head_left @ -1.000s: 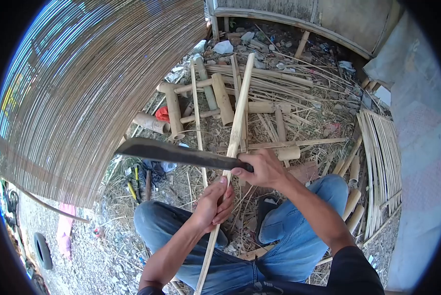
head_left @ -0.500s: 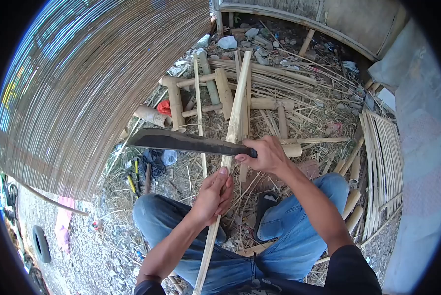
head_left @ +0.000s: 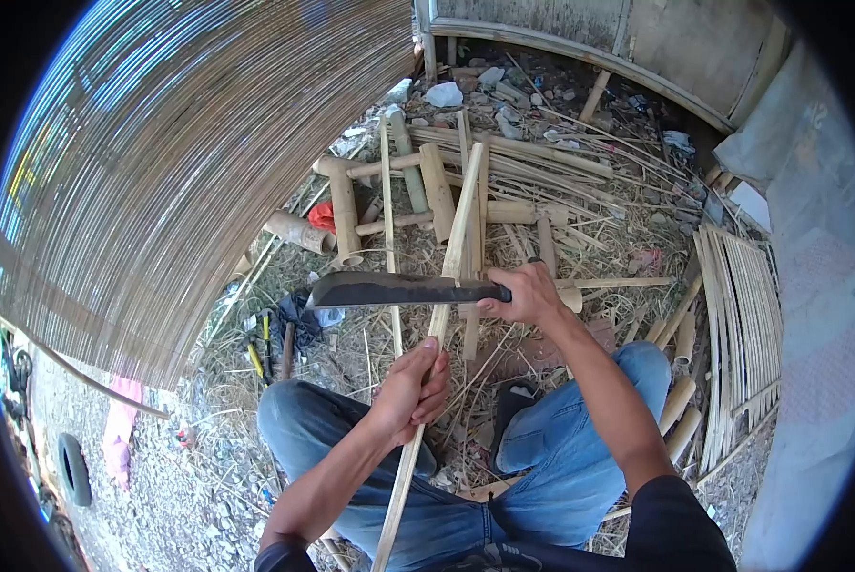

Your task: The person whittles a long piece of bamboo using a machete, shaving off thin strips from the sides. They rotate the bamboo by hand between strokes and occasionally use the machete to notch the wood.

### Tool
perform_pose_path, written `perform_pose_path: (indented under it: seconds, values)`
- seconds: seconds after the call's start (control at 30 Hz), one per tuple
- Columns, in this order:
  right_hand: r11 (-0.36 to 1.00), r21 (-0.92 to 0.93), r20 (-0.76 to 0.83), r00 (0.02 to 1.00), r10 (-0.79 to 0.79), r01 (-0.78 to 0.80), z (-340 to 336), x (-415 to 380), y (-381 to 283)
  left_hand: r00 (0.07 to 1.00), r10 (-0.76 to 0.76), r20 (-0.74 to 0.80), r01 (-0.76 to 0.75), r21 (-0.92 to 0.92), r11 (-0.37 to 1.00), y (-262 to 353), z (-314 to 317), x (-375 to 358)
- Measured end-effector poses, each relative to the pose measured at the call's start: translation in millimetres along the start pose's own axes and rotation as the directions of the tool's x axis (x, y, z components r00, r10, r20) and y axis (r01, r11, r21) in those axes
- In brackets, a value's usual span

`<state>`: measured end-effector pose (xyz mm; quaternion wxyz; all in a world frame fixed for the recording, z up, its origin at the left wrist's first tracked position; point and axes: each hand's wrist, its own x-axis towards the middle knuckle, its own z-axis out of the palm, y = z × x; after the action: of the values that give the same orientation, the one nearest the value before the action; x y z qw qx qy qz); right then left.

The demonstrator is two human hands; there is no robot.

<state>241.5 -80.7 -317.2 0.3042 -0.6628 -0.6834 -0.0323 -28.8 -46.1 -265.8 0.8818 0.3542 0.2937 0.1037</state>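
Observation:
A long pale bamboo strip [head_left: 461, 214] runs from between my knees up and away from me. My left hand [head_left: 411, 389] is wrapped round its middle, in front of my lap. Above that, my right hand [head_left: 528, 294] grips the dark handle of a machete [head_left: 380, 290]. The blade points left and lies across the strip, just beyond my left hand. Whether the edge has entered the bamboo I cannot tell.
Bamboo frame pieces [head_left: 344, 205] and a pile of split strips [head_left: 542, 162] lie ahead. A slatted bamboo panel [head_left: 740, 334] leans at the right, a large bamboo blind [head_left: 189, 172] hangs at the left. Yellow-handled tool [head_left: 255, 359] beside my left knee.
The machete and my right hand have shifted to the right, and the blade is more level. The strip's far end sits lower in view. My left hand keeps its hold.

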Motion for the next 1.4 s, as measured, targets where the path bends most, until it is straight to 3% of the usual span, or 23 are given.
perform_pose_path:
  seconds: [0.1,0.2,0.3,0.4,0.43,0.5,0.53,0.6,0.67,0.73,0.77,0.8,0.87,0.9,1.07,1.17,1.27,1.33,1.37,1.4]
  values:
    - [0.999,-0.033,0.019,1.000,0.004,-0.004,-6,-5,-10,1.000,0.017,0.011,-0.017,0.001,1.000,-2,-1,1]
    - [0.994,0.087,-0.004,0.998,0.070,-0.069,-1,-7,-39,0.999,0.009,0.033,-0.010,0.016,1.000,-4,2,4]
    - [0.991,0.074,0.025,0.994,-0.111,0.109,-1,-2,-59,0.999,0.018,0.043,-0.020,0.036,0.999,-5,4,5]
    - [0.993,-0.023,0.011,0.993,-0.117,0.117,-9,-2,-65,0.998,0.041,0.049,-0.044,0.053,0.998,-5,2,2]
    - [0.993,-0.022,0.008,0.994,-0.112,0.112,-9,-1,-53,0.997,0.048,0.054,-0.051,0.054,0.997,-6,3,2]
    - [0.985,0.161,-0.043,0.997,0.067,-0.059,-13,4,-27,0.999,0.041,0.033,-0.043,0.062,0.997,-1,2,1]
    - [0.985,0.161,-0.048,0.996,0.076,-0.067,-12,0,-29,0.999,0.044,0.010,-0.045,0.068,0.997,2,1,0]
    - [0.997,-0.023,0.008,0.997,0.074,-0.074,-14,0,-35,0.998,0.060,0.010,-0.061,0.030,0.998,-2,2,2]
    - [0.995,0.024,0.019,0.995,0.094,-0.095,-7,-7,-47,0.996,0.083,0.036,-0.085,0.081,0.993,-1,-3,1]
    - [0.992,-0.041,-0.059,0.991,-0.119,0.117,-10,-7,-60,0.997,0.064,0.032,-0.066,0.078,0.995,-3,-1,0]
    - [0.989,-0.047,-0.058,0.988,-0.144,0.142,-17,-3,-60,0.998,0.054,0.036,-0.057,0.074,0.996,-3,1,1]
    - [0.990,-0.038,-0.058,0.989,-0.139,0.137,-19,0,-48,0.998,0.047,0.029,-0.049,0.076,0.996,-1,1,-2]
    - [0.988,-0.089,-0.133,0.985,0.110,-0.122,-23,6,-12,0.998,0.057,0.009,-0.058,0.067,0.996,5,5,-5]
    - [0.987,-0.103,-0.130,0.985,0.112,-0.125,-26,7,-10,0.999,0.043,0.032,-0.044,0.051,0.998,3,3,-4]
    - [0.998,0.012,-0.130,0.989,0.068,-0.067,-11,-7,-43,0.996,0.081,0.035,-0.084,0.094,0.992,2,3,-2]
    - [0.986,-0.139,-0.038,0.994,-0.101,0.095,-19,-3,-65,0.997,0.056,0.054,-0.061,0.097,0.993,3,7,-1]
    - [0.993,-0.085,-0.168,0.981,-0.100,0.087,-24,2,-29,0.995,0.064,0.079,-0.073,0.110,0.991,-1,6,-2]
    - [0.964,-0.053,-0.221,0.945,0.242,-0.260,-31,5,11,0.993,0.060,0.106,-0.073,0.126,0.989,1,5,-7]
    - [0.963,-0.056,-0.224,0.943,0.244,-0.263,-37,4,19,0.992,0.029,0.123,-0.043,0.113,0.993,1,4,-8]
    - [0.933,0.006,-0.294,0.891,0.346,-0.360,-44,4,23,0.990,0.000,0.140,-0.014,0.099,0.995,2,4,-9]
